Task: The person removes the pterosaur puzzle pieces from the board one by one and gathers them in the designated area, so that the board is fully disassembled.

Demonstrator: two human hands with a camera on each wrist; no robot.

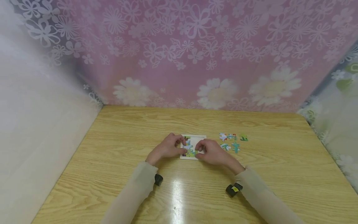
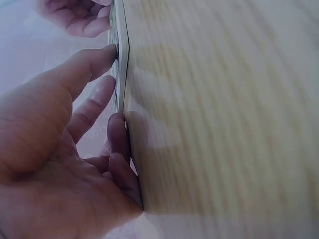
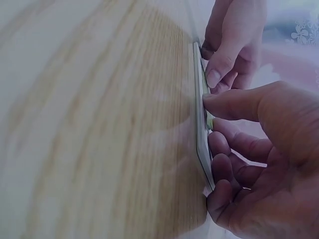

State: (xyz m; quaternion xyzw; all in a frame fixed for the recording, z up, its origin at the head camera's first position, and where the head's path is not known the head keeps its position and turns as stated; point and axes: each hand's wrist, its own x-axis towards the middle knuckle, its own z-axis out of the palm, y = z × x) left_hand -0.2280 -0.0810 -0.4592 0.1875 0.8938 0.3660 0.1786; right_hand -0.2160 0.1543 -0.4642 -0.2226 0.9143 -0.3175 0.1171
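Observation:
A small jigsaw puzzle board (image 1: 193, 158) with a pale rim lies flat on the table, its left and lower parts filled with colourful pieces. My left hand (image 1: 170, 146) reaches over its left side, thumb and index fingertips resting on the pieces; the other fingers lie by the rim in the left wrist view. From the right comes my right hand (image 1: 211, 151), thumb and index finger pinching a green puzzle piece (image 3: 210, 123) at the board's surface. Those fingers partly hide the piece. The right hand's remaining fingers (image 3: 223, 167) curl beside the board's edge.
Several loose puzzle pieces (image 1: 235, 147) lie to the right of the board, among them a green one (image 1: 244, 137) farthest right. The wooden table (image 1: 126, 124) meets a pink floral curtain (image 1: 167, 77) at the back. Dark cameras sit under both wrists.

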